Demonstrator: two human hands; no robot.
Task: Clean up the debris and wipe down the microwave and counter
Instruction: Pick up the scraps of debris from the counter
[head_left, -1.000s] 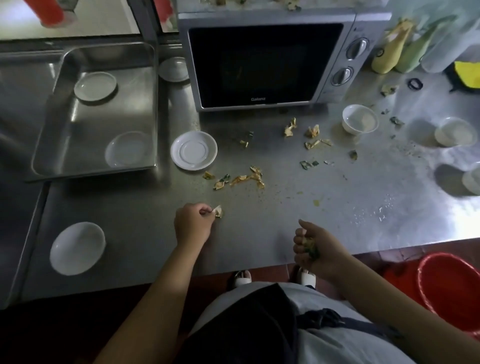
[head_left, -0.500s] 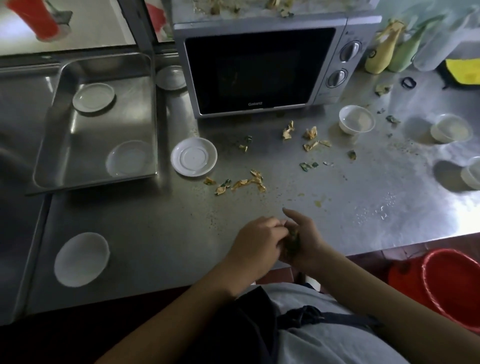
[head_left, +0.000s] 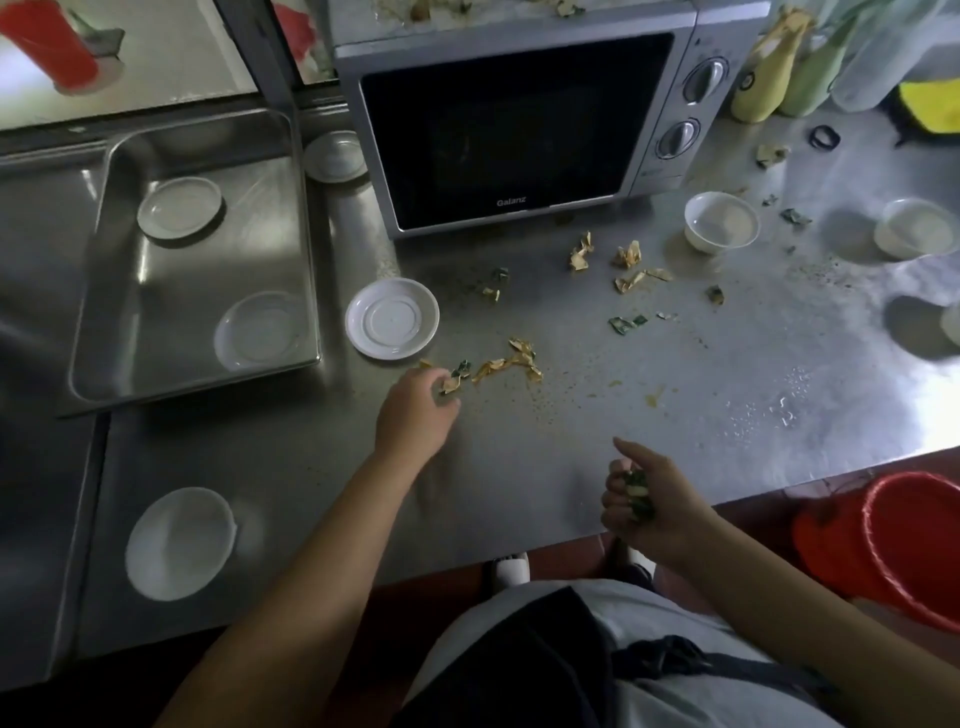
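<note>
Head view: gathering debris, wiping not yet begun; next, probably lifting the pinched scrap across to the collecting fist; left hand (head_left: 415, 410) curled, pinching a crumpled scrap (head_left: 451, 383) on the counter (head_left: 519, 467) beside the saucer (head_left: 392, 318); right hand (head_left: 647, 501) closed round gathered scraps (head_left: 638, 496) at the counter's near edge.

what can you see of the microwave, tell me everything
The microwave is a silver-grey box with a dark glass door, closed, with the brand name printed under the glass. Two round knobs sit one above the other on a panel right of the door. It stands upright at the back of the steel counter. Scraps of debris lie on its top. A small white dish sits beside its left side. Neither hand touches it.
</note>
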